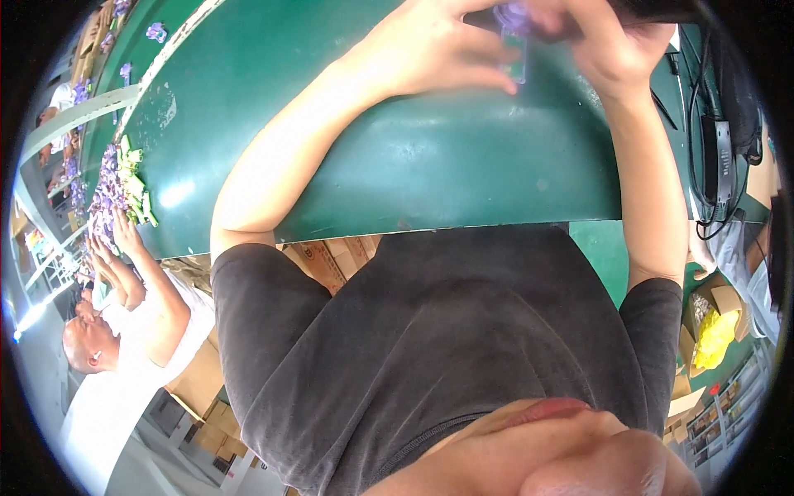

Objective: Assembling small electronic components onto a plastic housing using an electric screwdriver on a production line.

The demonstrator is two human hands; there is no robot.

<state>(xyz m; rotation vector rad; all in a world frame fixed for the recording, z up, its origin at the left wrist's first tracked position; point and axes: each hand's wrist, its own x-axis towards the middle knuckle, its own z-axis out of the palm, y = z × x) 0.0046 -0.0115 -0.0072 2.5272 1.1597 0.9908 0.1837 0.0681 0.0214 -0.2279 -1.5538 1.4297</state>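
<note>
At the top edge, right of the middle, a small piece with a purple top and a clear, greenish body is between my hands over the green table. My left hand reaches it from the left, fingers curved about it, with some of them blurred by motion. My right hand is close against the purple top from the right. Its fingertips are smeared and partly cut off by the picture's upper edge, so their grip is unclear.
The green table stretches before me. A heap of purple and light-green pieces lies at the left, by a co-worker's hands. Black cables and a power strip run along the right. Below is a carton with a yellow bag.
</note>
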